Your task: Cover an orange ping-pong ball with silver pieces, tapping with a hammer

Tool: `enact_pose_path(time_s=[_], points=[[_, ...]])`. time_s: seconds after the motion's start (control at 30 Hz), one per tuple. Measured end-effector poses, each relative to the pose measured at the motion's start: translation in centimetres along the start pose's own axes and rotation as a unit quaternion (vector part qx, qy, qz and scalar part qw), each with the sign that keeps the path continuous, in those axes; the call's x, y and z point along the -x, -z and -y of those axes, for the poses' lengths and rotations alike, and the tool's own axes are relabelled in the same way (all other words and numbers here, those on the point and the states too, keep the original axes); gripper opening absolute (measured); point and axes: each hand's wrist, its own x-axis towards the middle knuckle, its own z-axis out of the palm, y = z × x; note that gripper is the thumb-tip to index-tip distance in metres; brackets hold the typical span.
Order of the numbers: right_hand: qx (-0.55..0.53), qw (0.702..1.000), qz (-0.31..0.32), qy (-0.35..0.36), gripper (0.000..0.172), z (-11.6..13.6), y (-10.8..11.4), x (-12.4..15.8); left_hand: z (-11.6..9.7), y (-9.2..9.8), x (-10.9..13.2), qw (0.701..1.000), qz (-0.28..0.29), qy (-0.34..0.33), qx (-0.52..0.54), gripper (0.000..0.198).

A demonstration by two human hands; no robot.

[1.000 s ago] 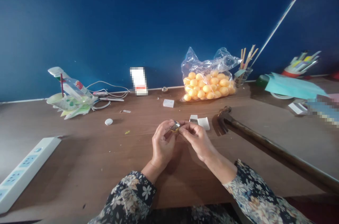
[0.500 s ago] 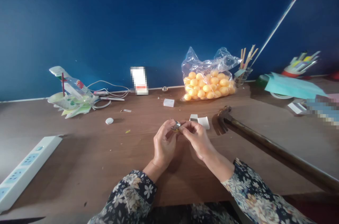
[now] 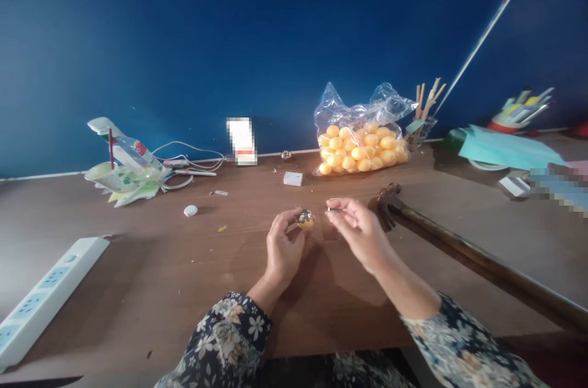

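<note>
A shiny round metal piece [image 3: 305, 220], silver above and golden below, is pinched between the thumb and fingers of my left hand [image 3: 283, 247]. To its right and a short way apart, my right hand [image 3: 361, 232] is closed in a pinch. A tiny thin piece [image 3: 329, 209] with a light tip pokes out of the right fingertips; its kind is too small to make out. Both hands hover over the brown wooden table [image 3: 206, 290]. Just beyond the right hand lies the head of a claw hammer [image 3: 441, 232].
Behind my hands lie a small white box [image 3: 293, 179] and another shiny round piece [image 3: 286, 155]. A clear bag of yellow balls [image 3: 362, 149] leans by the blue wall. Leftward are a white round disc [image 3: 190, 210], a power strip [image 3: 50, 296] and a plastic bottle [image 3: 133, 146].
My right hand has drawn away to the right from the metal piece, with a tiny piece in its fingertips. It now covers the white pieces behind. My left hand stays nearly in place.
</note>
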Motion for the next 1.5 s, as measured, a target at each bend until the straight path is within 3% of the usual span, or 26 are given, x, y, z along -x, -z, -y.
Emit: enact_pose_path(time_s=[0.07,0.1,0.17,0.23,0.33,0.43,0.5,0.57,0.7,0.8,0.87,0.93,1.1,1.3,1.5], points=[[0.145,0.987,-0.022,0.061,0.027,0.3,3.5,-0.3,-0.1,0.0,-0.1,1.000,-0.009,0.023,0.011,0.035],[0.245,0.964,-0.052,0.086,0.027,0.3,5.6,-0.5,-0.2,0.0,-0.2,0.999,-0.014,0.037,0.015,0.036],[0.475,0.875,-0.069,0.057,0.034,-0.3,9.7,-0.6,-0.4,0.0,-0.4,0.997,-0.016,0.067,0.025,0.038],[0.620,0.784,-0.007,-0.030,0.037,-1.4,13.0,-0.6,-0.5,0.1,-0.5,0.996,-0.016,0.088,0.032,0.040],[0.681,0.724,0.061,-0.091,0.040,-3.2,15.6,-0.3,-0.5,0.1,-0.6,0.995,-0.017,0.086,0.040,0.042],[0.699,0.708,0.050,-0.082,0.044,-4.4,15.9,0.0,-0.5,0.2,-0.6,0.996,-0.017,0.076,0.045,0.042],[0.692,0.718,0.045,-0.063,0.043,-4.7,15.9,0.2,-0.5,0.3,-0.6,0.996,-0.018,0.077,0.045,0.042],[0.654,0.753,0.037,-0.064,0.038,-4.6,15.8,0.6,-0.5,0.3,-0.6,0.996,-0.018,0.079,0.046,0.042],[0.489,0.863,-0.026,-0.121,0.016,-2.7,14.6,2.2,-0.4,0.1,-0.5,0.995,-0.017,0.082,0.049,0.048],[0.276,0.956,-0.020,-0.099,0.022,-0.2,12.6,4.2,-0.4,-0.1,-0.2,0.997,-0.009,0.068,0.030,0.046],[0.161,0.983,0.030,-0.086,0.027,1.4,10.9,5.6,-0.5,-0.2,0.0,0.998,0.002,0.066,0.021,0.043],[0.118,0.984,0.082,-0.101,0.028,2.9,9.4,6.8,-0.8,-0.2,0.1,0.997,0.014,0.078,0.024,0.042],[0.151,0.969,0.162,-0.107,0.029,5.0,6.4,8.4,-1.3,-0.2,0.2,0.996,0.024,0.078,0.028,0.039],[0.169,0.960,0.195,-0.108,0.028,5.4,4.3,7.8,-1.6,-0.4,0.4,0.997,0.018,0.058,0.045,0.037],[0.138,0.965,0.188,-0.118,0.027,5.8,4.0,7.6,-1.5,-0.4,0.4,0.996,0.017,0.075,0.051,0.038]])
